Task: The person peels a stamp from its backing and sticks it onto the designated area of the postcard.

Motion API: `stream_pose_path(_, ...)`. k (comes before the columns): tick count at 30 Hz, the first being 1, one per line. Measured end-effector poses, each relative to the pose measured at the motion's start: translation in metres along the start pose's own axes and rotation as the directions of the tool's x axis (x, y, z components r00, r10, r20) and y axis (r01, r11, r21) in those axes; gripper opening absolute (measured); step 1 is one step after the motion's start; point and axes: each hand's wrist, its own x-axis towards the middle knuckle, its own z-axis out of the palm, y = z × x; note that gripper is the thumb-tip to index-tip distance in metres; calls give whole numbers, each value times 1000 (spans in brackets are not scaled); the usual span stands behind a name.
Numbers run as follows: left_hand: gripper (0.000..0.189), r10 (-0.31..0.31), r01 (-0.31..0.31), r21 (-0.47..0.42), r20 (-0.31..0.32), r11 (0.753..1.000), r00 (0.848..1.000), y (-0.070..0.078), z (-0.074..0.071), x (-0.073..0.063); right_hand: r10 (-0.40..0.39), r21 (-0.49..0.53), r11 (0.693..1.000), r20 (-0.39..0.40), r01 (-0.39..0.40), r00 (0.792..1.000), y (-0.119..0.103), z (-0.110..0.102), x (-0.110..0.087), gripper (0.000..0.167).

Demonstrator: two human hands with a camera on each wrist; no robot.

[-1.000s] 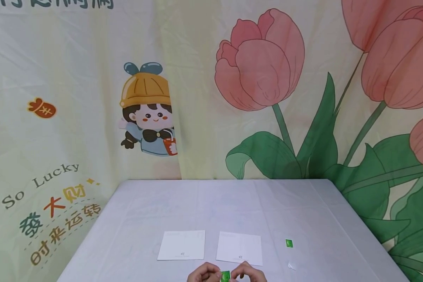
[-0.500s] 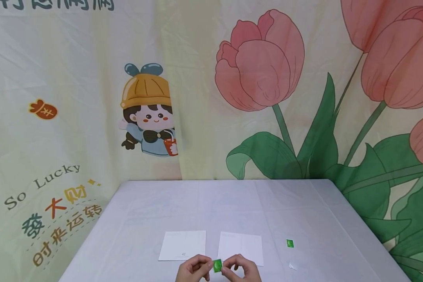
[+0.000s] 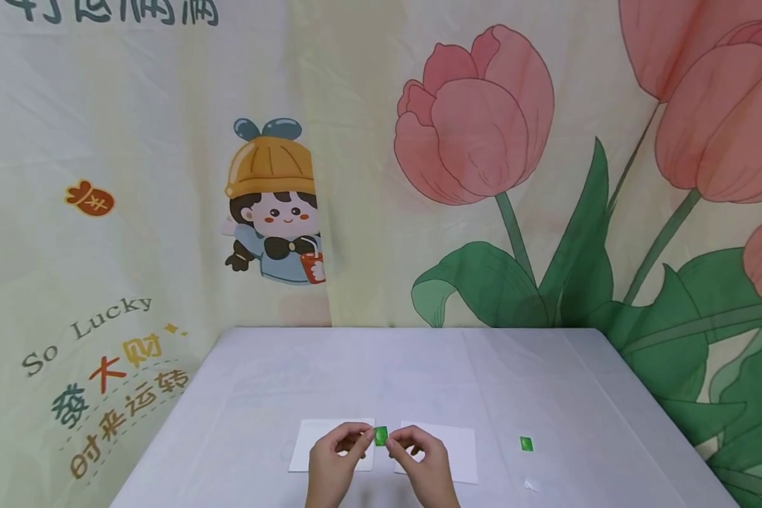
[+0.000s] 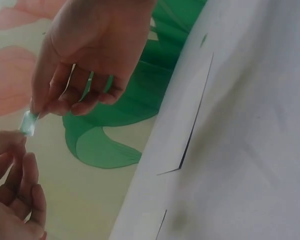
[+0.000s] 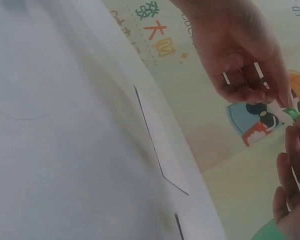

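Observation:
Between both hands is a small green sticker (image 3: 381,436), about the size of a stamp, raised in front of two white cards. My left hand (image 3: 338,455) pinches its left edge with thumb and fingertips, and my right hand (image 3: 421,460) pinches the right edge. The left wrist view shows the sticker (image 4: 28,123) pale and glossy, seen at a slant. Parts of the left card (image 3: 301,448) and the right card (image 3: 463,455) are hidden behind the hands.
A second green sticker (image 3: 526,444) lies on the white-covered table (image 3: 546,381), right of the cards. Nearer the front is a small whitish scrap (image 3: 531,486). Behind the table hangs a printed cloth (image 3: 368,176) with tulips and a cartoon figure.
Both hands have come up and forward from the bottom edge, slightly leftward, carrying the green sticker between them. They now cover parts of both cards. The head view has shifted a little.

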Motion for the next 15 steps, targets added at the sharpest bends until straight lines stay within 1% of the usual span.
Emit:
stream_pose_path(5,13,73,-72,20,-52,997,996,-5,-1,16,-51,-64,997,-70,46,996,2,8,17,17)
stream_pose_path(9,8,135,-128,72,-88,989,987,-13,-2,28,-71,-122,991,-98,59,993,5,14,29,15)
stream_pose_path(12,7,193,-177,140,-114,974,974,-20,-2,36,-76,-151,987,-101,61,992,9,19,38,11)
stream_pose_path(15,6,262,-231,215,-131,949,956,-25,-3,42,-90,-177,982,-101,71,991,13,26,46,8)
